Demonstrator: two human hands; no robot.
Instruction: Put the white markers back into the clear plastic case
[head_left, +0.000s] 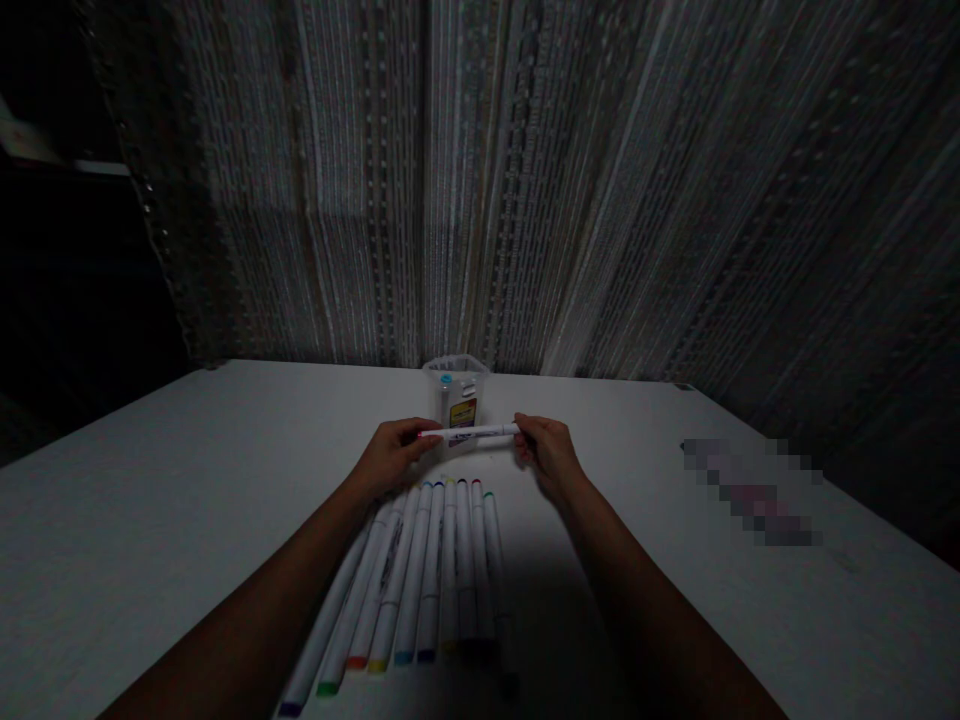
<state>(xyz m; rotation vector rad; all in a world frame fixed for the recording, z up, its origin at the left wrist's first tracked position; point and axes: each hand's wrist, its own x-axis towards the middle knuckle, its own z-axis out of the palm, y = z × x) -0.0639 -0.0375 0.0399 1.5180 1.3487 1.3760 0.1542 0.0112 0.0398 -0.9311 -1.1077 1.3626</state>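
Observation:
Both my hands hold one white marker [471,433] level in front of me, above the white table [187,480]. My left hand [391,455] pinches its left end, where a red tip shows. My right hand [546,452] pinches its right end. Just behind the marker stands a clear plastic tub [456,392] with a label and a few markers inside. Below my hands, several white markers [420,580] with coloured ends lie side by side in a row on the table.
A pale string curtain [525,180] hangs close behind the table's far edge. A blurred-out patch [754,490] lies on the table at the right. The room is dim, and a dark area fills the left side.

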